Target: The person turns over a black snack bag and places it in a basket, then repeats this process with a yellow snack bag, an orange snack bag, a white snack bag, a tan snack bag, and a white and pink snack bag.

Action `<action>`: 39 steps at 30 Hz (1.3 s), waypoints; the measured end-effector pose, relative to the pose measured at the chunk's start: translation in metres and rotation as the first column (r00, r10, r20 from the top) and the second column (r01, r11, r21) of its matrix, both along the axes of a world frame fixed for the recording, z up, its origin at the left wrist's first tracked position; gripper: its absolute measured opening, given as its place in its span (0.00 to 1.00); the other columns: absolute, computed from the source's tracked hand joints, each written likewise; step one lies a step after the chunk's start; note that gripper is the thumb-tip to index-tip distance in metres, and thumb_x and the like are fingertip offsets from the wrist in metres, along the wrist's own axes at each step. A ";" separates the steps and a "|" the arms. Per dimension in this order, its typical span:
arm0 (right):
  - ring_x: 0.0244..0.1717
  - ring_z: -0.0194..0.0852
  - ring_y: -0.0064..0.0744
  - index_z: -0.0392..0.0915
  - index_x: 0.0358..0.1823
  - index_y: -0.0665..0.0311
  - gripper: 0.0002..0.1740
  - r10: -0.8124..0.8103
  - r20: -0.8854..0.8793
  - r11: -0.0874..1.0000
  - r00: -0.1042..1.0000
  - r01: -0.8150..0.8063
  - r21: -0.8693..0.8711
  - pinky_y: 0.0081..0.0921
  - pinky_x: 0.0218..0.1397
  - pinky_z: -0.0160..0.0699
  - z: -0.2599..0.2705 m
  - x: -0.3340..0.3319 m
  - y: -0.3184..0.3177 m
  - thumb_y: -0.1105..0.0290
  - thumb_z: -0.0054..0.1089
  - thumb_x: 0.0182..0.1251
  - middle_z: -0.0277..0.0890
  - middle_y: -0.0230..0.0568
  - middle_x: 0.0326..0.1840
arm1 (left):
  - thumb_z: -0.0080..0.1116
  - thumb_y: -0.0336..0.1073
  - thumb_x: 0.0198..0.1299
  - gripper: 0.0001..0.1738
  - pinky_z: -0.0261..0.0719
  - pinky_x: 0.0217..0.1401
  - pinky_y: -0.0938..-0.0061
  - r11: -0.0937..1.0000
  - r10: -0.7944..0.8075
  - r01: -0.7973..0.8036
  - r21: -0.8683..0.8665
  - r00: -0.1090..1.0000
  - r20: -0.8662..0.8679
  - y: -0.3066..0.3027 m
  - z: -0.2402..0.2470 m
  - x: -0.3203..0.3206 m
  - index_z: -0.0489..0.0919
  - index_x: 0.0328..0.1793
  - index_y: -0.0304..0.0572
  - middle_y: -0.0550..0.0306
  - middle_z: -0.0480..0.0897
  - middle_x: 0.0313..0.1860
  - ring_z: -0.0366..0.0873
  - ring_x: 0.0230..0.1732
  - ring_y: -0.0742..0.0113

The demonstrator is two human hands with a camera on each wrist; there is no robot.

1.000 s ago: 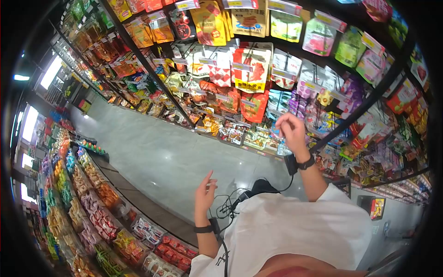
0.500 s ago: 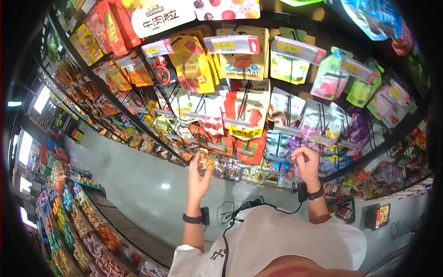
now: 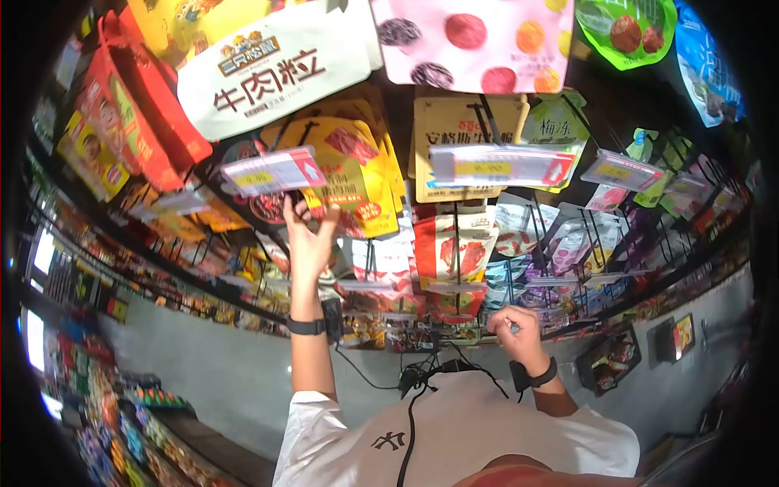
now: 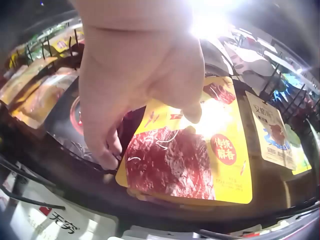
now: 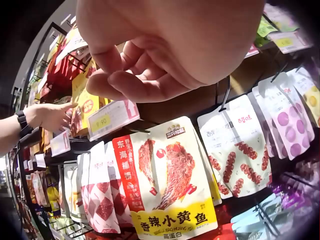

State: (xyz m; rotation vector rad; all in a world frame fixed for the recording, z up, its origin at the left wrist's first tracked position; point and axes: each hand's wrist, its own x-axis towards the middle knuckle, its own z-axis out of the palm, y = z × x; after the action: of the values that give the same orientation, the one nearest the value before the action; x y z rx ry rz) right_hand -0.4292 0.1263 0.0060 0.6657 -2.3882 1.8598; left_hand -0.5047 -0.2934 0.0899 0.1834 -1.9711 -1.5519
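Observation:
My left hand (image 3: 310,243) reaches up to a yellow pouch (image 3: 353,183) hanging on the rack, printed with dark red dried meat. In the left wrist view, the thumb lies over the front of this pouch (image 4: 170,160), while the other fingers (image 4: 106,152) are at its left edge, spread apart from the thumb. A black pouch (image 4: 65,117) hangs just left of them. Lower and to the right, my right hand (image 3: 519,334) hovers before the rack with loosely curled fingers and nothing in them. Below it in its wrist view hangs a fish snack pouch (image 5: 167,177).
Price tags (image 3: 272,170) stick out on hooks in front of the pouches. A white pouch (image 3: 276,73) and a pink pouch (image 3: 475,45) hang above. Grey floor (image 3: 219,349) lies below, with a display of packaged goods (image 3: 146,430) at lower left. A black cable (image 3: 411,430) runs down the shirt.
My left hand has risen from low by my body to the yellow pouch. The rack's upper rows have come closer in view. My right hand has stayed loosely curled before the rack.

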 end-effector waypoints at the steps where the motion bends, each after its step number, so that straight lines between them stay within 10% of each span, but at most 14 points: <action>1: 0.24 0.77 0.17 0.85 0.32 0.67 0.09 -0.041 0.037 0.999 0.998 0.042 -0.025 0.19 0.28 0.71 -0.002 0.007 -0.012 0.84 0.56 0.63 0.83 0.35 0.27 | 0.77 0.49 0.61 0.61 0.69 0.76 0.62 0.981 0.080 -0.076 -0.179 0.997 0.013 -0.002 -0.002 -0.002 0.49 0.83 0.18 0.34 0.71 0.72 0.72 0.71 0.48; 3: 0.23 0.76 0.16 0.85 0.32 0.66 0.09 -0.078 0.092 0.992 0.993 0.087 -0.088 0.18 0.28 0.72 -0.005 0.015 -0.039 0.83 0.55 0.63 0.84 0.34 0.28 | 0.77 0.50 0.60 0.60 0.67 0.77 0.60 0.907 0.123 -0.095 -0.409 0.992 0.041 -0.010 -0.004 -0.006 0.51 0.83 0.19 0.29 0.69 0.73 0.71 0.72 0.42; 9: 0.25 0.77 0.18 0.86 0.34 0.64 0.09 -0.079 0.055 0.992 0.995 0.083 -0.092 0.19 0.30 0.73 0.002 0.036 -0.103 0.80 0.57 0.62 0.85 0.32 0.29 | 0.78 0.35 0.59 0.30 0.82 0.57 0.63 0.960 -0.281 0.281 0.017 0.960 0.009 -0.025 -0.004 -0.006 0.77 0.63 0.28 0.45 0.86 0.48 0.85 0.52 0.52; 11: 0.23 0.75 0.18 0.86 0.35 0.63 0.09 -0.154 -0.006 0.986 0.988 0.153 -0.063 0.21 0.28 0.71 0.006 0.043 -0.110 0.79 0.56 0.63 0.85 0.31 0.28 | 0.77 0.29 0.59 0.26 0.80 0.59 0.65 0.987 -0.137 0.145 -0.067 0.984 0.115 -0.014 0.017 0.016 0.79 0.61 0.31 0.48 0.85 0.51 0.83 0.53 0.57; 15: 0.22 0.75 0.18 0.86 0.36 0.62 0.09 -0.321 -0.036 0.946 0.946 0.319 -0.056 0.21 0.27 0.70 -0.002 0.071 -0.102 0.78 0.55 0.63 0.82 0.31 0.25 | 0.78 0.36 0.60 0.24 0.72 0.71 0.60 0.862 0.074 -0.169 -0.478 0.975 -0.212 -0.014 0.004 0.026 0.84 0.57 0.29 0.44 0.80 0.65 0.77 0.64 0.52; 20: 0.20 0.77 0.17 0.86 0.36 0.62 0.10 -0.499 0.082 0.855 0.863 0.505 -0.113 0.21 0.27 0.71 -0.001 0.104 -0.082 0.77 0.54 0.65 0.81 0.29 0.22 | 0.79 0.34 0.59 0.32 0.72 0.75 0.50 0.771 0.111 -0.382 -0.510 0.869 -0.483 0.005 0.021 0.046 0.81 0.70 0.32 0.38 0.54 0.88 0.70 0.75 0.41; 23: 0.20 0.75 0.16 0.86 0.35 0.62 0.09 -0.550 0.122 0.812 0.826 0.564 -0.153 0.20 0.27 0.70 0.004 0.114 -0.078 0.75 0.54 0.65 0.82 0.28 0.23 | 0.74 0.31 0.65 0.24 0.81 0.63 0.62 0.792 0.102 -0.352 -0.498 0.881 -0.461 -0.007 0.014 0.053 0.83 0.64 0.26 0.35 0.78 0.71 0.82 0.63 0.54; 26: 0.21 0.70 0.18 0.86 0.36 0.62 0.09 -0.554 0.066 0.821 0.830 0.558 -0.125 0.22 0.27 0.67 0.005 0.120 -0.071 0.74 0.54 0.66 0.83 0.30 0.26 | 0.69 0.31 0.70 0.19 0.82 0.54 0.70 0.999 -0.014 0.007 -0.032 0.968 -0.249 0.009 0.027 0.070 0.83 0.59 0.20 0.47 0.87 0.54 0.82 0.46 0.69; 31: 0.26 0.76 0.23 0.85 0.37 0.64 0.09 -0.504 0.004 0.860 0.864 0.502 -0.093 0.25 0.32 0.73 0.020 0.151 -0.051 0.74 0.54 0.67 0.85 0.35 0.30 | 0.63 0.36 0.74 0.27 0.78 0.66 0.65 0.829 -0.253 0.339 0.444 0.937 -0.242 0.025 0.054 0.119 0.73 0.73 0.27 0.48 0.79 0.69 0.80 0.60 0.64; 39: 0.32 0.85 0.24 0.85 0.39 0.64 0.08 -0.476 0.077 0.871 0.876 0.482 -0.097 0.24 0.35 0.80 0.013 0.238 0.048 0.75 0.55 0.70 0.86 0.35 0.33 | 0.61 0.36 0.74 0.30 0.77 0.70 0.59 0.854 -0.142 0.256 0.453 0.952 -0.271 0.102 0.041 0.191 0.69 0.77 0.29 0.43 0.75 0.72 0.77 0.66 0.57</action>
State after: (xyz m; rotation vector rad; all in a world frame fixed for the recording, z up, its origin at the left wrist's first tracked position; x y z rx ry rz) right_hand -0.1909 0.1743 0.0192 0.0014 -2.1826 1.7801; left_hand -0.3139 -0.1917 0.1305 -0.0045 -1.4267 -2.0879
